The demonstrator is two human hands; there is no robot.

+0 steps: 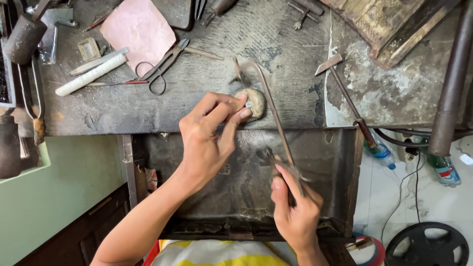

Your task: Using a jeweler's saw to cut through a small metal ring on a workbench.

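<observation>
Pinching rounded tan lump (253,102) | left hand (209,140) | right hand (295,209) gripping thin metal file (273,111)

Dark, scarred worktop (276,39) under even light, open metal drawer (236,187) beneath; pale green wall (59,197) at left, white tiled floor (394,197) at right with plastic bottles (382,152) and black cables (414,182)
</observation>
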